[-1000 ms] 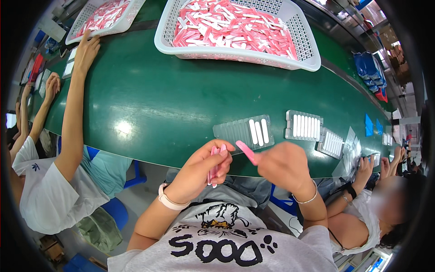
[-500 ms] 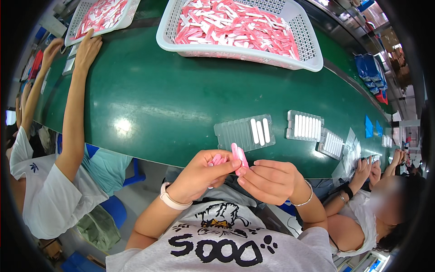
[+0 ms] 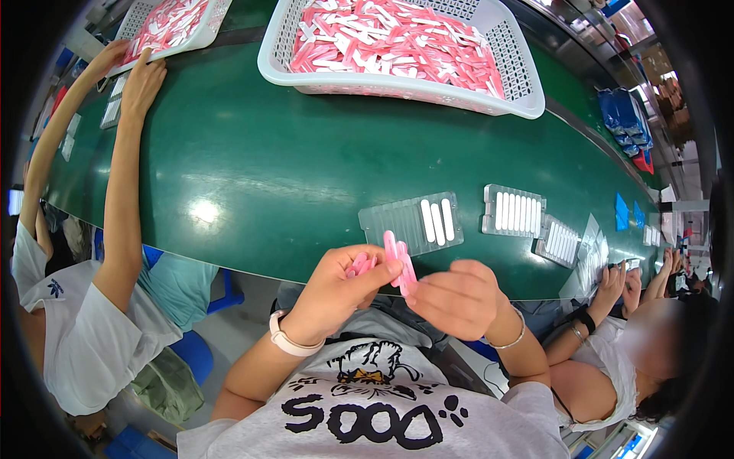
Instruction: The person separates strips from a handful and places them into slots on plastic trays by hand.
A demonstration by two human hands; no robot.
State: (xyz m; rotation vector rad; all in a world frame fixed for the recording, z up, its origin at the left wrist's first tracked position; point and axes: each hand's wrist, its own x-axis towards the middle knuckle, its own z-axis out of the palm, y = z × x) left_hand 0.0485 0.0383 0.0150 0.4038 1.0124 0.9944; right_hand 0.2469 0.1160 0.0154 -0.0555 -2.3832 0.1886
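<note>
My left hand (image 3: 348, 279) is closed round several slim pink sticks with rounded ends. A pair of these pink sticks (image 3: 398, 260) stands up from between its thumb and forefinger. Against their lower end my right hand (image 3: 456, 298) is curled, thumb and fingertips pinching a pink stick there. Just beyond my hands, a clear ridged plastic tray (image 3: 394, 223) lies on the green table. White sticks (image 3: 438, 221) fill a few slots at its right side, and the slots to the left are bare.
A white perforated basket (image 3: 397, 90) heaped with pink and white sticks stands at the back. Right of my tray lie two filled trays (image 3: 514, 211) and a clear plastic bag (image 3: 587, 264). People work at both sides; one's arm (image 3: 126, 168) reaches toward another basket (image 3: 206, 34).
My right hand's fingers have curled in more at the lower end of the pink sticks. My left hand has shifted slightly up. At left, the other person's hand has moved to the far basket.
</note>
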